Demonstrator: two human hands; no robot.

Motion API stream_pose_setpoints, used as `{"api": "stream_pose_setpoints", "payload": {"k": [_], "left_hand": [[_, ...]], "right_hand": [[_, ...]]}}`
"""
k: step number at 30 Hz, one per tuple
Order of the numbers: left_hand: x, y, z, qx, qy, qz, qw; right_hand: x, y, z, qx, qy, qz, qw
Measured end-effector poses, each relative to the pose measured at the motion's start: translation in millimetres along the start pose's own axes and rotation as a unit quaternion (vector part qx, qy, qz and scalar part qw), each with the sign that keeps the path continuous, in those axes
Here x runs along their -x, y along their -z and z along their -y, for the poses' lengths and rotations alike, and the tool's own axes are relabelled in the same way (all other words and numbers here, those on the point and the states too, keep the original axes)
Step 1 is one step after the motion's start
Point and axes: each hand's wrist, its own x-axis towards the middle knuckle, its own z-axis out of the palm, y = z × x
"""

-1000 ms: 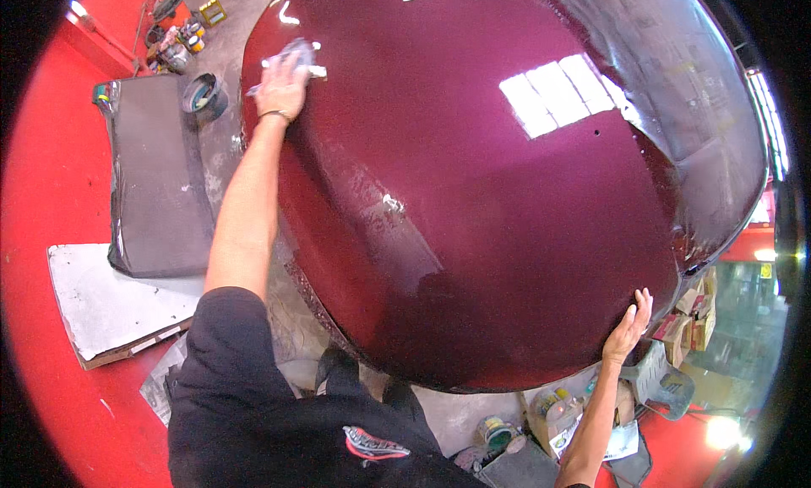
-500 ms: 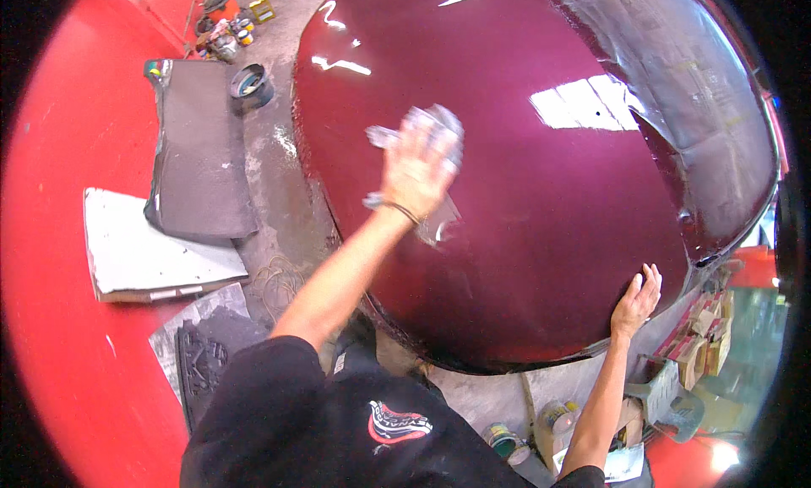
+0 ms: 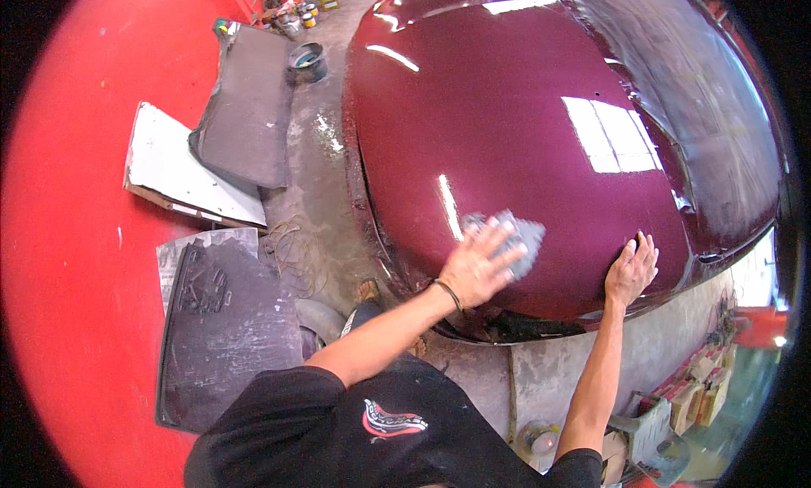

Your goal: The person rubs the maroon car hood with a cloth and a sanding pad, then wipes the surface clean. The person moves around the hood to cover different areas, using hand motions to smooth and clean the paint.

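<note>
A glossy dark red car hood (image 3: 481, 133) fills the middle of the view, with window-shaped reflections on it. My left hand (image 3: 483, 264) holds a crumpled grey cloth (image 3: 525, 245) against the near part of the hood, palm down and fingers spread over it. A dark cord circles that wrist. Farther right, my right hand (image 3: 632, 270) rests on the hood near its edge, fingers stretched out and holding nothing. Past the hood's right side, a greyish sheet of film (image 3: 701, 108) covers the windshield area.
Dark panels (image 3: 245, 108) and a white board (image 3: 190, 167) lean along the red wall (image 3: 84, 234) at left. A dark bucket (image 3: 307, 63) stands on the floor beside the car, with several cans (image 3: 309, 19) beyond. Cardboard boxes (image 3: 697, 391) and a grey plastic chair (image 3: 650, 433) are at lower right.
My left hand has slid the cloth toward me and to the right across the hood. My right hand stays on the hood's near right part. The whole view has shifted.
</note>
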Motion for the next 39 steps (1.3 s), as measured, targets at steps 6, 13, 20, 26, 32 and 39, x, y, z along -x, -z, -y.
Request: {"api": "stream_pose_setpoints", "payload": {"k": [6, 13, 20, 26, 32, 39], "left_hand": [[-61.8, 34.8, 157.8, -0.162, 0.088, -0.071, 0.980], [-118.4, 76.2, 427.4, -0.204, 0.182, -0.186, 0.944], [-94.4, 86.3, 457.8, -0.035, 0.224, -0.192, 0.955], [7.3, 62.4, 266.8, -0.012, 0.208, -0.192, 0.959], [113.9, 14.1, 102.4, 0.090, 0.278, -0.173, 0.940], [163.9, -26.9, -49.1, 0.286, 0.306, -0.156, 0.894]], "right_hand": [[1.1, 4.6, 0.1, -0.003, 0.010, 0.005, 1.000], [-3.1, 15.9, -1.4, -0.015, 0.041, -0.004, 0.999], [-2.3, 22.1, 3.3, -0.013, 0.032, 0.002, 0.999], [1.5, 19.9, -2.5, 0.001, 0.023, -0.009, 1.000], [-8.0, 1.7, -2.8, -0.024, 0.036, -0.038, 0.998], [19.7, 5.4, -7.6, -0.317, 0.061, 0.025, 0.946]]}}
